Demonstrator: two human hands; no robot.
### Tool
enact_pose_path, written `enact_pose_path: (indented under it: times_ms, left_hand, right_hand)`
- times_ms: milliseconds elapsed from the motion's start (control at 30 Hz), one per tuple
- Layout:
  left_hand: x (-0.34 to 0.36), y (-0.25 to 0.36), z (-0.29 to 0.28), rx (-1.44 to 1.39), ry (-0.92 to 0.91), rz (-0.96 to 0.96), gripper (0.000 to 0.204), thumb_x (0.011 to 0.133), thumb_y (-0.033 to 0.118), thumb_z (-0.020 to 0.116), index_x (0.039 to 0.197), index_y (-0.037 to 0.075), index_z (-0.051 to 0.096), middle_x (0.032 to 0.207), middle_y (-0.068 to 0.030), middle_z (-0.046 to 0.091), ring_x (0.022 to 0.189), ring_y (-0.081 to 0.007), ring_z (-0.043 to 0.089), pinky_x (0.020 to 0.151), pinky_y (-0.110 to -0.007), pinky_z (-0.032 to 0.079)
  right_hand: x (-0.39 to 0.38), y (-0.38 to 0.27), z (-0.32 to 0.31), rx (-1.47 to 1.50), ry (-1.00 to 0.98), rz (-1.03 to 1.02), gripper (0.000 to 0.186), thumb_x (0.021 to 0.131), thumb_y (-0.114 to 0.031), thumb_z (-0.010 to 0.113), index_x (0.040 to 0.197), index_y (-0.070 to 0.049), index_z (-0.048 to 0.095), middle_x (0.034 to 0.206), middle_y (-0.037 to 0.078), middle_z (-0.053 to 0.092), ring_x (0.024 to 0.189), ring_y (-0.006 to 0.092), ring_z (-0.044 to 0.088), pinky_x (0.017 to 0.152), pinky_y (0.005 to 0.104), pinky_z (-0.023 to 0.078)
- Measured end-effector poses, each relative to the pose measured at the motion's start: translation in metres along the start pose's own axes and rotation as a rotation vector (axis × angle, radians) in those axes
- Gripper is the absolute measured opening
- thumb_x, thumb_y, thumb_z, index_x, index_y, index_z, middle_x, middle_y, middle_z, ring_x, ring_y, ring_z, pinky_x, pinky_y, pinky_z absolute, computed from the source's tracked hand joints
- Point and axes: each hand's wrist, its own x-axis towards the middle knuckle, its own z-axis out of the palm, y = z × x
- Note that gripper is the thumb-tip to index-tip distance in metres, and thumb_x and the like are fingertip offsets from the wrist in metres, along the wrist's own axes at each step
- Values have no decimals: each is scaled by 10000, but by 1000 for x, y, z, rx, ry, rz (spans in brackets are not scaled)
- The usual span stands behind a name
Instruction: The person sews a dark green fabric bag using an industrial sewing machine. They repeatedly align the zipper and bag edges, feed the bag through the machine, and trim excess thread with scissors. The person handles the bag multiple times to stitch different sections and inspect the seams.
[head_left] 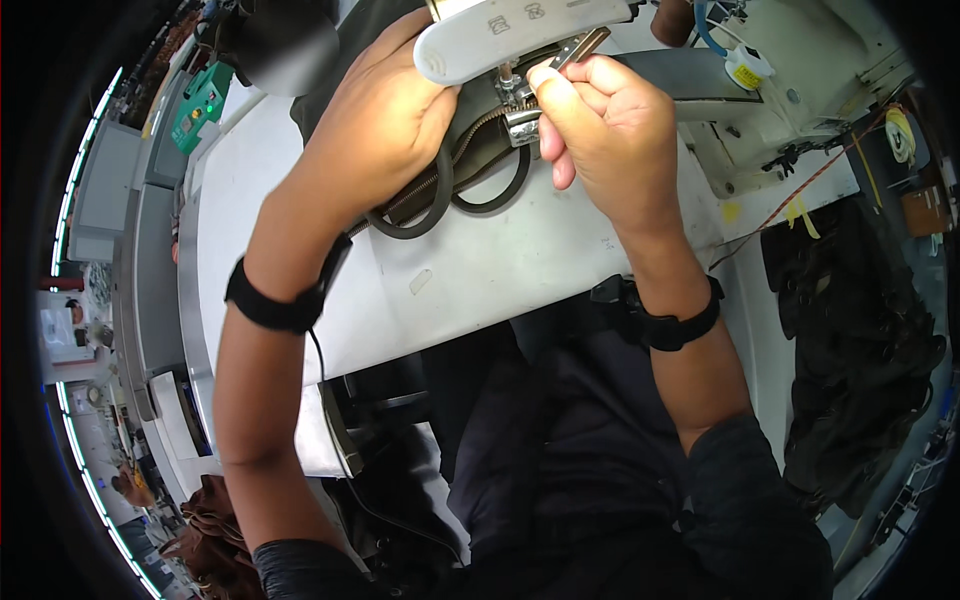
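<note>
A white sewing machine head juts in at the top, its needle and presser foot over a dark olive fabric piece. A zipper and dark tubular loops run along this piece. My left hand is closed on the fabric left of the needle, its fingertips partly hidden by the machine head. Just right of the presser foot, my right hand is closed, thumb against forefinger, around a slim metal tool with a brownish end. The tool's exact kind is unclear.
The white table has its front edge before my lap. A green control box sits at the left. On the right are the pale machine body, a reddish cord and a pile of black pieces.
</note>
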Motion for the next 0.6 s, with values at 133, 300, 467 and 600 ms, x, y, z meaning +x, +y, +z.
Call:
enact_pose_path:
  times_ms: [133,300,467,600]
  left_hand:
    - [-11,-9,-2,-40,-103,-167,315,1046,129,591,1331,26,677,1248,-198,709,1177,-335,673,1035,-378,498]
    - [-24,23,15,-198,145,-123,300,882,68,684,1178,36,655,1169,-151,703,1082,-341,676,961,-416,519]
    - [-30,38,43,-10,316,-81,353,811,13,748,1142,75,642,1113,-100,710,1044,-321,691,949,-434,522]
    - [-31,38,37,-6,322,-89,272,857,-27,713,1117,54,724,1111,-93,759,1029,-323,716,937,-406,551]
  right_hand:
    - [-1,-2,5,-4,-22,6,234,998,-157,673,951,73,675,610,57,663,440,79,545,446,249,451]
    - [7,20,-11,-329,-50,-401,183,1002,-95,639,921,68,663,766,81,701,609,134,636,541,320,513]
    - [-1,-14,-5,-144,-20,44,244,993,-171,672,959,70,670,655,71,685,476,95,588,462,250,478]
    - [-17,-48,-34,-344,-73,15,279,1021,-226,709,1099,42,715,700,39,707,571,57,623,514,219,490]
